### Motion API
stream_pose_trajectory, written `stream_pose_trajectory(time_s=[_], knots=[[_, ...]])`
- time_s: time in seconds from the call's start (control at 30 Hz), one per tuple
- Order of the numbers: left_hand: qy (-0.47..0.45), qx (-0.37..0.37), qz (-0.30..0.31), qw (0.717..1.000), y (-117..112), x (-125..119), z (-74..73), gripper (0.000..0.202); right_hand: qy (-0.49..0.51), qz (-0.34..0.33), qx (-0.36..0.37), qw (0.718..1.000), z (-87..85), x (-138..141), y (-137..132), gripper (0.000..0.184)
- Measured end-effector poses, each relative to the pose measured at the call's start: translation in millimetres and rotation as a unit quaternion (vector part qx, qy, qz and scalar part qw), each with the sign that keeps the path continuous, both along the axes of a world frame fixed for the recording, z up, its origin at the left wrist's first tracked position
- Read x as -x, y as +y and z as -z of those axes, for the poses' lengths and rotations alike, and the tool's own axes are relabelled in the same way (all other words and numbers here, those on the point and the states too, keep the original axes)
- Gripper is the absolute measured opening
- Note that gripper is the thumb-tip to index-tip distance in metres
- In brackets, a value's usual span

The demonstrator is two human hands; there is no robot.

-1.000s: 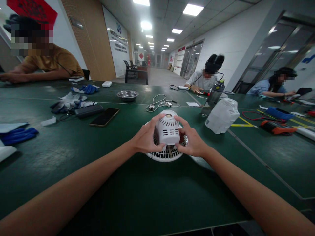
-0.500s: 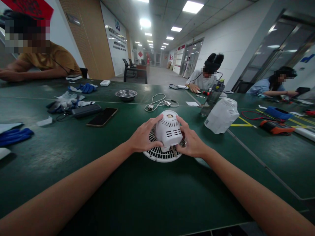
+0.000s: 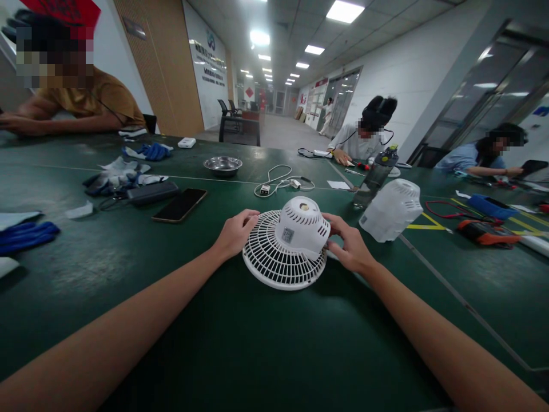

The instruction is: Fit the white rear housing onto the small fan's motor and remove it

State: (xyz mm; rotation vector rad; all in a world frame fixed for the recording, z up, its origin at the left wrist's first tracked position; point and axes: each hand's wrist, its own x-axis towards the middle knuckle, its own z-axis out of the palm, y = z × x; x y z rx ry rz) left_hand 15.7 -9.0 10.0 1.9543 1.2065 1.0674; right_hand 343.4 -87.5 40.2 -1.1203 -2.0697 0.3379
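Observation:
A white fan head [image 3: 302, 226] lies on the green table in front of me, its vented motor housing facing up. Its round slatted guard [image 3: 274, 260] spreads out flat under the housing. At the guard's left rim is my left hand [image 3: 235, 233], with thumb and fingers closed on the edge. My right hand [image 3: 349, 246] holds the right side of the motor housing, fingers behind and thumb in front. A label shows on the housing's near left side. The right fingertips are partly hidden behind the housing.
Beyond the fan lie a white cable [image 3: 285, 182] and a metal bowl [image 3: 223, 166]. To the left are a phone [image 3: 180, 205] and gloves [image 3: 118, 177]. On the right stand a white plastic housing [image 3: 392, 210], a bottle [image 3: 375, 177] and an orange-black meter [image 3: 486, 233]. Several people sit around the table.
The fan head has turned, so its label now faces me and its side vents point right. My left hand has moved from the motor housing out to the guard's rim.

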Motion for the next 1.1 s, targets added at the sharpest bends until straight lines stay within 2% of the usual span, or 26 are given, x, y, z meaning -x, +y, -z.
stream_pose_trajectory(time_s=[0.13, 0.23, 0.3, 0.4, 0.5, 0.57, 0.63, 0.7, 0.77, 0.83, 0.93, 1.1], knots=[[0.005, 0.013, 0.01, 1.0, 0, -1, -1.9, 0.046, 0.02, -0.044, 0.015, 0.999, -2.0, 4, -5, 0.074], [0.0, 0.016, 0.018, 1.0, 0, -1, -1.9, 0.047, -0.007, -0.004, 0.007, 1.0, 0.1, 12, -5, 0.101], [-0.011, 0.018, 0.022, 1.0, 0, 0, -1.4, 0.047, -0.019, 0.027, -0.001, 0.999, 1.1, 18, -5, 0.111], [-0.053, 0.036, 0.034, 0.997, -2, 2, -1.1, 0.049, 0.013, 0.042, 0.026, 0.999, 1.1, 23, -8, 0.109], [-0.15, 0.042, 0.077, 0.985, -3, 3, -0.1, 0.055, 0.114, 0.045, 0.067, 0.99, 0.7, 25, -9, 0.11], [-0.205, 0.007, 0.09, 0.975, -2, 3, 2.1, 0.057, 0.222, 0.042, 0.088, 0.97, 0.8, 28, -9, 0.104], [-0.226, -0.045, 0.084, 0.969, 1, 2, 5.0, 0.057, 0.335, 0.042, 0.116, 0.934, 1.3, 34, -8, 0.085], [-0.218, -0.066, 0.083, 0.97, 3, 1, 7.2, 0.057, 0.424, 0.032, 0.172, 0.888, 2.0, 44, -10, 0.063], [-0.201, -0.038, 0.104, 0.973, 4, 0, 7.1, 0.053, 0.478, 0.002, 0.239, 0.845, 3.4, 55, -14, 0.051], [-0.184, 0.011, 0.129, 0.974, 3, 1, 4.7, 0.046, 0.498, -0.043, 0.294, 0.815, 5.8, 64, -17, 0.046], [-0.161, 0.07, 0.136, 0.975, 0, 1, 0.3, 0.037, 0.491, -0.09, 0.349, 0.793, 10.3, 69, -15, 0.041], [-0.184, 0.121, 0.12, 0.968, -1, -2, 0.2, 0.033, 0.468, -0.092, 0.402, 0.781, 15.6, 58, -2, 0.037]])
